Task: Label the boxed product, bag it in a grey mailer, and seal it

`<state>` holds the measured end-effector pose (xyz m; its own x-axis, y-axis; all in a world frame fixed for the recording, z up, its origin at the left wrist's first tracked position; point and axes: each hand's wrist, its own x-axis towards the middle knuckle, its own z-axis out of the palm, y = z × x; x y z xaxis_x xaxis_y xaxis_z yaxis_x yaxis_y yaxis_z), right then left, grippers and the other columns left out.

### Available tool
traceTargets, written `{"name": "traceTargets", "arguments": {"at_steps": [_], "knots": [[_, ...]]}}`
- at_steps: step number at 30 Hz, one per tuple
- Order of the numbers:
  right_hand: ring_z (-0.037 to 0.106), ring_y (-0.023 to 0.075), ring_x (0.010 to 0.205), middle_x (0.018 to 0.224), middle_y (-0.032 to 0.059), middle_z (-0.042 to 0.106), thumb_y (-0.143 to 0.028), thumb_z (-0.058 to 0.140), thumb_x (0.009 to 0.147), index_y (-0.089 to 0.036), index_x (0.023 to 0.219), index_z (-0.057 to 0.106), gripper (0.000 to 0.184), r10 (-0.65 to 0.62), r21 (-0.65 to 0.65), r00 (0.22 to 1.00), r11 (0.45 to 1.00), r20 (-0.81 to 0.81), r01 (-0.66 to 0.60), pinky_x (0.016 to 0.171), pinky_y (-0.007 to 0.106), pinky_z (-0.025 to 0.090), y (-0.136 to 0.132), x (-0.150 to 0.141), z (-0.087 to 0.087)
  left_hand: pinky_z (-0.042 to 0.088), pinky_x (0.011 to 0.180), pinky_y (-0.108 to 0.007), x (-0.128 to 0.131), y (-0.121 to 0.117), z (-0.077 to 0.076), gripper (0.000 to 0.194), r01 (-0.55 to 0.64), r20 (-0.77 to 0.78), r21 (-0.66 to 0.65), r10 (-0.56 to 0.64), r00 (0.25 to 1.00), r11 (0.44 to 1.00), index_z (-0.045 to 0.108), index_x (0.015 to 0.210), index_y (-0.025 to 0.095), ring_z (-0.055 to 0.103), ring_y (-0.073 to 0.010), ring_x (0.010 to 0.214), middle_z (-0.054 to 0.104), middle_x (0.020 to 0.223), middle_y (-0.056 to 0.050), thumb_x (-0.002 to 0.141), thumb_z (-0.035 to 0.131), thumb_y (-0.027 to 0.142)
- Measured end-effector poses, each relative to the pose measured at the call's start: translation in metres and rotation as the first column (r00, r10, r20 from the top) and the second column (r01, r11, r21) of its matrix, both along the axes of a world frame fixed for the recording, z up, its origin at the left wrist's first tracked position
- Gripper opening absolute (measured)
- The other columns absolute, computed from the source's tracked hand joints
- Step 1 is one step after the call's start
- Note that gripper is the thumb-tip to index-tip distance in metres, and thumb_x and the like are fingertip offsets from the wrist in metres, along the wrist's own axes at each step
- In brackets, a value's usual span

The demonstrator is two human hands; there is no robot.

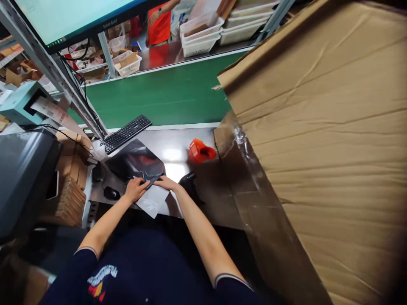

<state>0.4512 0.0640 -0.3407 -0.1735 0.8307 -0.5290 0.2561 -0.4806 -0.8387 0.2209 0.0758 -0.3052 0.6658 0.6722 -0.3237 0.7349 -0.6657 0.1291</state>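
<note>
A glossy black plastic mailing bag (135, 159) lies on the metal table in front of me. My left hand (136, 189) has its fingers curled on the bag's near edge. Close beside it, my right hand (165, 183) pinches the same edge near the bag's right corner. A white translucent packet (153, 201) with pale print sticks out toward me below both hands; its far end is hidden by the bag and fingers. The black handheld scanner (190, 184) lies just right of my right hand, and an orange tape dispenser (202, 151) sits farther back.
A keyboard (127, 133) and a mouse (111, 193) are at the left. Behind runs a green conveyor belt (159, 95). A large cardboard sheet (324, 140) walls off the right. A label printer (23, 103) and a monitor (85, 19) stand left; a person in orange (159, 25) is beyond.
</note>
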Motion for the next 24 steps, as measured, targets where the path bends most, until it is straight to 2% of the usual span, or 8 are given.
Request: {"name": "traceTargets", "arguments": {"at_steps": [3, 6, 10, 12, 14, 17, 22, 24], "knots": [[0.066, 0.0317, 0.112, 0.112, 0.0154, 0.074, -0.036, 0.066, 0.094, -0.01, 0.097, 0.076, 0.028, -0.175, 0.015, 0.948, 0.984, 0.264, 0.177, 0.098, 0.038, 0.046, -0.024, -0.004, 0.0, 0.032, 0.124, -0.051, -0.003, -0.011, -0.016, 0.049, -0.17, 0.182, 0.099, 0.15, 0.972, 0.981, 0.066, 0.15, 0.028, 0.04, -0.0365, 0.152, 0.047, 0.16, -0.017, 0.1, 0.064, 0.03], [0.063, 0.0368, 0.118, 0.12, 0.0208, 0.069, -0.04, 0.054, 0.1, -0.006, 0.118, 0.069, 0.042, -0.396, 0.087, 0.798, 0.911, 0.454, 0.403, 0.102, 0.045, 0.044, -0.045, -0.005, -0.006, 0.033, 0.125, -0.051, -0.01, -0.02, -0.028, 0.05, -0.235, 0.24, 0.072, 0.212, 0.948, 0.969, 0.067, 0.149, 0.026, 0.038, -0.0374, 0.154, 0.044, 0.162, -0.018, 0.099, 0.064, 0.026], [0.06, 0.0295, 0.127, 0.147, 0.0242, 0.057, -0.02, 0.063, 0.078, 0.002, 0.153, 0.047, 0.079, -0.522, 0.152, 0.823, 0.853, 0.225, 0.499, 0.111, 0.037, 0.044, -0.031, 0.001, -0.031, 0.035, 0.125, -0.046, -0.027, -0.025, -0.039, 0.051, -0.126, 0.29, 0.035, 0.111, 0.951, 0.991, 0.067, 0.149, 0.02, 0.043, -0.0352, 0.151, 0.042, 0.163, -0.02, 0.099, 0.062, 0.027], [0.065, 0.0274, 0.116, 0.132, 0.0214, 0.066, -0.018, 0.058, 0.076, 0.0, 0.146, 0.058, 0.071, -0.506, 0.102, 0.852, 0.863, 0.135, 0.496, 0.106, 0.037, 0.047, -0.018, 0.007, -0.042, 0.035, 0.126, -0.046, -0.031, -0.025, -0.039, 0.05, -0.069, 0.292, 0.044, 0.053, 0.955, 0.997, 0.067, 0.149, 0.019, 0.043, -0.0343, 0.151, 0.042, 0.163, -0.02, 0.1, 0.06, 0.03], [0.066, 0.0265, 0.1, 0.105, 0.0157, 0.073, -0.022, 0.052, 0.077, -0.004, 0.116, 0.073, 0.047, -0.523, 0.082, 0.844, 0.852, 0.118, 0.517, 0.098, 0.038, 0.048, -0.015, 0.012, -0.05, 0.032, 0.127, -0.049, -0.03, -0.025, -0.036, 0.054, -0.075, 0.271, 0.067, 0.055, 0.961, 0.995, 0.062, 0.154, 0.02, 0.041, -0.0343, 0.153, 0.039, 0.165, -0.019, 0.101, 0.059, 0.033], [0.057, 0.0246, 0.084, 0.076, 0.0092, 0.063, -0.036, 0.052, 0.073, -0.014, 0.074, 0.064, 0.026, -0.602, 0.084, 0.794, 0.798, 0.083, 0.596, 0.089, 0.037, 0.047, -0.036, 0.012, -0.055, 0.029, 0.129, -0.049, -0.026, -0.024, -0.029, 0.07, -0.203, 0.243, 0.047, 0.186, 0.952, 0.978, 0.048, 0.164, 0.016, 0.036, -0.0335, 0.156, 0.032, 0.17, -0.019, 0.099, 0.063, 0.034], [0.056, 0.0229, 0.081, 0.083, 0.0118, 0.064, -0.064, 0.044, 0.065, -0.021, 0.076, 0.049, 0.045, -0.754, -0.015, 0.653, 0.656, -0.073, 0.755, 0.081, 0.035, 0.051, -0.081, -0.011, -0.055, 0.029, 0.13, -0.038, -0.026, -0.02, -0.029, 0.087, -0.328, 0.262, -0.168, 0.363, 0.895, 0.93, 0.041, 0.167, 0.011, 0.038, -0.0284, 0.155, 0.036, 0.169, -0.014, 0.082, 0.058, 0.004], [0.06, 0.0237, 0.084, 0.09, 0.0142, 0.067, -0.067, 0.046, 0.063, -0.021, 0.08, 0.052, 0.05, -0.761, -0.041, 0.636, 0.645, -0.127, 0.763, 0.084, 0.036, 0.053, -0.09, -0.015, -0.052, 0.027, 0.131, -0.035, -0.027, -0.021, -0.031, 0.089, -0.389, 0.299, -0.233, 0.446, 0.843, 0.891, 0.042, 0.166, 0.007, 0.039, -0.0265, 0.155, 0.039, 0.167, -0.013, 0.077, 0.05, -0.002]]}}
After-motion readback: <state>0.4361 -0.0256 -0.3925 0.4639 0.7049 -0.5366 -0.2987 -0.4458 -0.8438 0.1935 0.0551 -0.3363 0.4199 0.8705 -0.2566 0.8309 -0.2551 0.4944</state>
